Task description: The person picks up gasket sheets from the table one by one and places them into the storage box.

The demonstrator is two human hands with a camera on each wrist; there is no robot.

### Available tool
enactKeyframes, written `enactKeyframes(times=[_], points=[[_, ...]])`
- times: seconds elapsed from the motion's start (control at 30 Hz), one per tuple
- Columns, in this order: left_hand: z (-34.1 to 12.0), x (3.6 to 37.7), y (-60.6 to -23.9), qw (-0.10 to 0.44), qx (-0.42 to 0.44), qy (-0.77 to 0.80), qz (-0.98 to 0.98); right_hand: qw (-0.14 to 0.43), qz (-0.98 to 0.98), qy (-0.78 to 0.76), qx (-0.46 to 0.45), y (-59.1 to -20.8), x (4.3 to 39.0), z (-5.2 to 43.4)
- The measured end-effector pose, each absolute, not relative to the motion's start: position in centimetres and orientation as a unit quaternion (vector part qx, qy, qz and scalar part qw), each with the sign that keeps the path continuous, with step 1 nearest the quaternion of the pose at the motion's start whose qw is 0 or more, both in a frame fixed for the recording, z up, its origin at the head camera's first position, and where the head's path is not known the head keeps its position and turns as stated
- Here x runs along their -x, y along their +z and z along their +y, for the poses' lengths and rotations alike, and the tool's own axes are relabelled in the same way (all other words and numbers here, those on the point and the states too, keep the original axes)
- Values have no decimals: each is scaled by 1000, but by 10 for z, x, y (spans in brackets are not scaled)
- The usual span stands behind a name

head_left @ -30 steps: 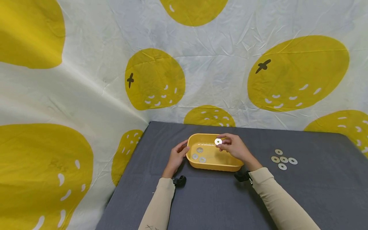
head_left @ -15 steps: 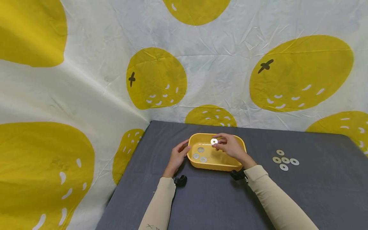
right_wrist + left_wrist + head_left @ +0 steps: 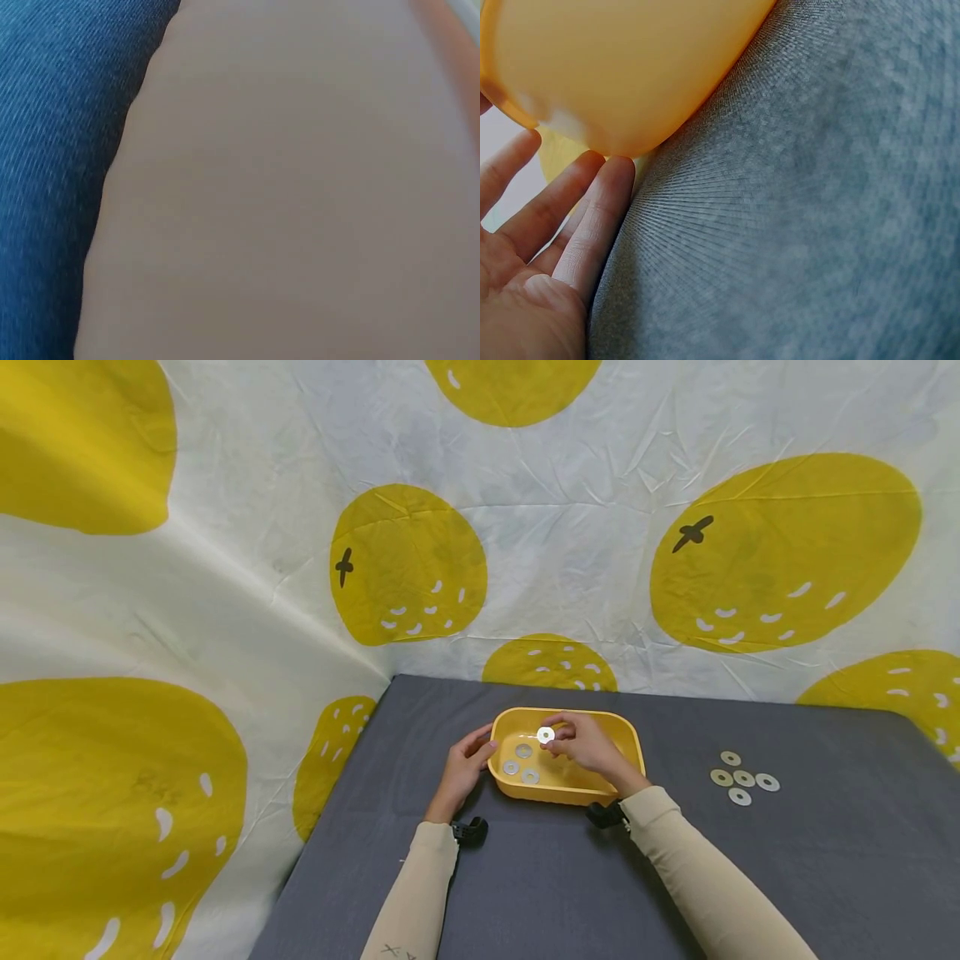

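Observation:
A yellow plastic tray (image 3: 574, 795) stands on the dark cloth. My left hand (image 3: 463, 774) holds its left end, thumb at the rim and fingers against the outer wall. In the left wrist view, fingertips (image 3: 616, 171) meet the underside curve of that wall. Over the tray's inside, my right hand (image 3: 588, 745) pinches a flat metal washer (image 3: 546, 728) between thumb and fingers, its face toward me. Three washers (image 3: 531, 782) lie in the left half of the tray. The right wrist view is mostly filled by a pale surface, with the right hand's fingers hidden.
Several more washers (image 3: 774, 783) lie in a loose cluster on the cloth-covered table (image 3: 540, 893), to the right of the tray. Behind and at the left hangs a white curtain (image 3: 555, 568) with a yellow fruit print.
My right hand has moved left across the tray with the washer in its fingers. The left hand keeps its hold on the tray's end, and the other washers lie as before.

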State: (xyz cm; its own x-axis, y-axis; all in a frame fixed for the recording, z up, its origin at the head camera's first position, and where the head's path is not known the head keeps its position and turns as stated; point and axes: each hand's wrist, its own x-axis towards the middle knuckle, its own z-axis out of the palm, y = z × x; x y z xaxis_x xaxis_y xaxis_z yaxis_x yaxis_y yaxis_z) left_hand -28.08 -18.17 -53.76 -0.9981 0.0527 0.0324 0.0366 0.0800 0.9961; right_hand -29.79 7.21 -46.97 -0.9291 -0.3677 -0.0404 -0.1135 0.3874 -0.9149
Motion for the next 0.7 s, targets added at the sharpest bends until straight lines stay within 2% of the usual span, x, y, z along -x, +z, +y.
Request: enactKeyframes(times=[0.7], points=[[-182,281,-539,5,-33,680,732,182,790,-583,52,-484,304,53]])
